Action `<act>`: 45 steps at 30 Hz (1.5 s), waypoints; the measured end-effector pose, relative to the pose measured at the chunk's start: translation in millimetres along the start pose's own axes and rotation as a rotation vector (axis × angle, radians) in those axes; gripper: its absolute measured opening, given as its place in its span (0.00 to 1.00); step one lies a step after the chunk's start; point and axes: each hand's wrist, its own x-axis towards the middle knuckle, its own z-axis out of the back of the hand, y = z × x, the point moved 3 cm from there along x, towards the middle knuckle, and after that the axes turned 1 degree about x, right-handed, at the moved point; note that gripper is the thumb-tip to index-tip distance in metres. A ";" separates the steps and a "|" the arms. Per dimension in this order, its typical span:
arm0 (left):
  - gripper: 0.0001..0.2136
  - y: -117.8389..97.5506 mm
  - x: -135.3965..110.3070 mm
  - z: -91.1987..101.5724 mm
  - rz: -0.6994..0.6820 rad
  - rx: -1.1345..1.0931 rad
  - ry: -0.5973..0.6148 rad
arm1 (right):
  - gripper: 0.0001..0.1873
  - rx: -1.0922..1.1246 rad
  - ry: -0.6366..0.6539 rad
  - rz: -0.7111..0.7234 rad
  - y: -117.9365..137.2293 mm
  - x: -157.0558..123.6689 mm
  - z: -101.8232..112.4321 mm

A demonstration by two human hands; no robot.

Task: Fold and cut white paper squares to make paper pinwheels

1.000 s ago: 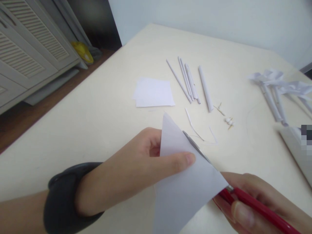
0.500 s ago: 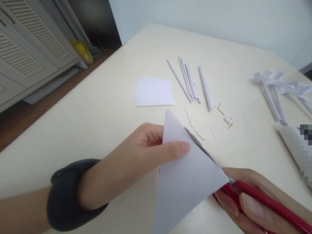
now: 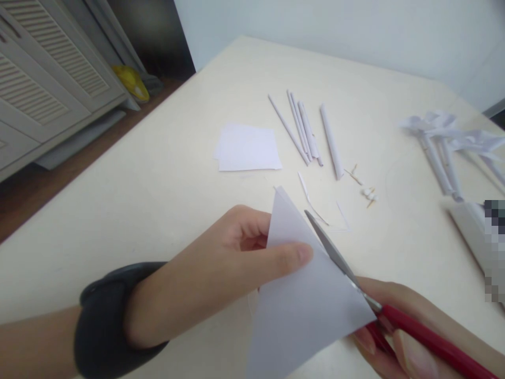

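Note:
My left hand (image 3: 252, 252) pinches a white sheet of paper (image 3: 303, 310), thumb on top and fingers behind it. The sheet looks folded into a triangular shape, its narrow corner pointing away from me. In my right hand (image 3: 410, 337) is a pair of scissors (image 3: 335, 255) with red handles. Their blades lie along the right edge of the paper, tips reaching just past my left thumb. Part of the lower blade is hidden by the sheet. A black band (image 3: 118, 321) circles my left wrist.
Beyond my hands lie a stack of white paper pieces (image 3: 248, 149), several rolled paper sticks (image 3: 302, 129) and thin paper strips (image 3: 307, 195). Small white-and-yellow bits (image 3: 370, 195) are scattered nearby. Paper pinwheels (image 3: 442, 131) rest at the right. A louvred cabinet (image 3: 51, 89) stands left of the table.
The paper and my left hand have shifted slightly toward me and to the right. More of the upper scissor blade now shows above the paper's edge.

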 end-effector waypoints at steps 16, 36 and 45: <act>0.08 -0.2 2.0 -2.1 0.018 0.049 -0.005 | 0.25 0.187 0.187 0.034 5.6 4.7 -10.0; 0.09 -0.7 1.4 -0.7 0.030 0.086 0.002 | 0.27 0.183 0.243 0.033 20.1 -3.0 -7.1; 0.09 0.7 0.0 -1.3 0.024 0.052 0.007 | 0.27 0.195 0.241 0.002 13.6 2.9 -10.8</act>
